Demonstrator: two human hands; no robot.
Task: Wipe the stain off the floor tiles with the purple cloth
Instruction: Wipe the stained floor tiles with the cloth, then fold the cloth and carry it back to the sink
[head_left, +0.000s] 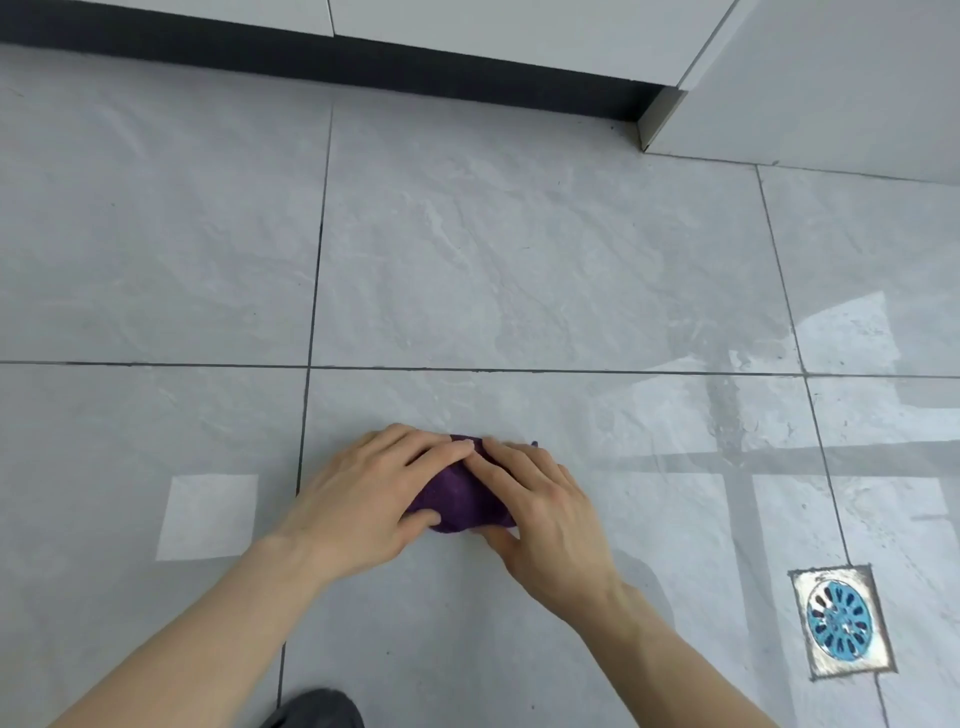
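A bunched purple cloth (461, 496) lies on the grey floor tiles (519, 260), just below a grout line. My left hand (363, 499) presses on the cloth's left side, thumb at its near edge. My right hand (540, 509) covers its right side, fingertips meeting the left hand's on top. Most of the cloth is hidden under both hands. No stain shows on the tiles around the cloth; whatever lies beneath it is hidden.
A square floor drain (840, 621) with a blue grate sits at the lower right. White cabinets with a dark kickboard (332, 62) run along the back. A wall corner (810, 88) stands at the upper right. A dark knee (317, 709) shows at the bottom edge.
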